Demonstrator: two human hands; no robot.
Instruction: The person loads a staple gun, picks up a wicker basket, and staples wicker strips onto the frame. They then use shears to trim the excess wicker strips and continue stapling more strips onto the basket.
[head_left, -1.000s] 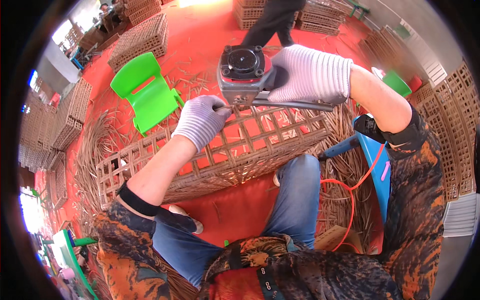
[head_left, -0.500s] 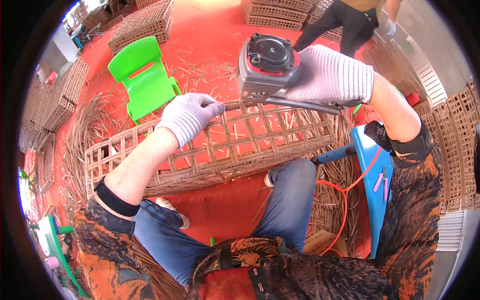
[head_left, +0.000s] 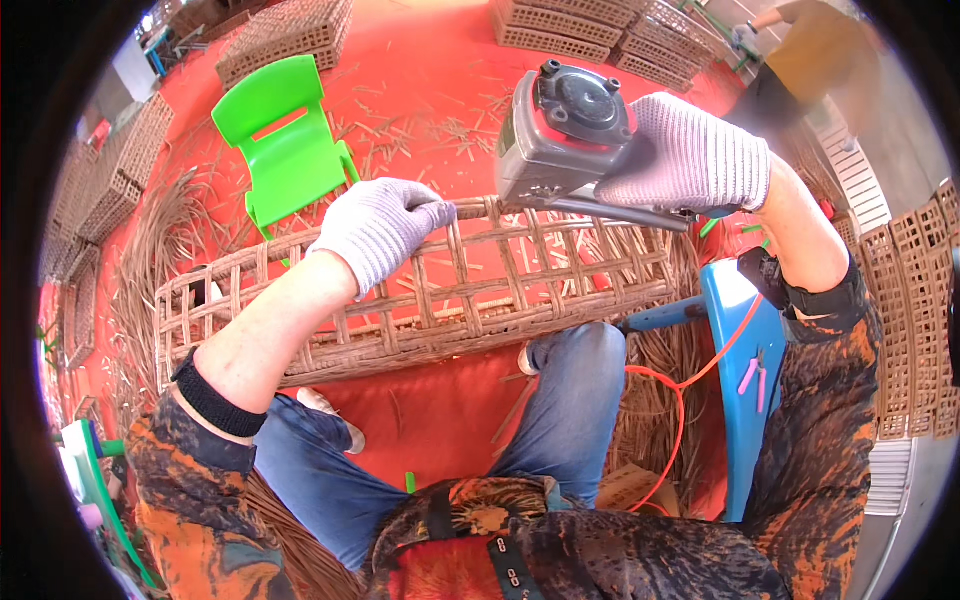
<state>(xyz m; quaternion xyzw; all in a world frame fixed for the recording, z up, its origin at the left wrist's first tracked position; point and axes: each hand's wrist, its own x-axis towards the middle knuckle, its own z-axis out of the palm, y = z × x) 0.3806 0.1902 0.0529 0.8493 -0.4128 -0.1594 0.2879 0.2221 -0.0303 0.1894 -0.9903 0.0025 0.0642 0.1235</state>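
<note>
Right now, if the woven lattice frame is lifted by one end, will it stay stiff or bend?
The woven lattice frame probably flexes a little: its strips are thin and it already curves along its length. It is likely light, being mostly open squares. The left hand grips its top rim.

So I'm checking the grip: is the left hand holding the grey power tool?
No, the gloved left hand grips the top rim of the woven rattan lattice frame, while the gloved right hand holds the grey power tool.
</note>
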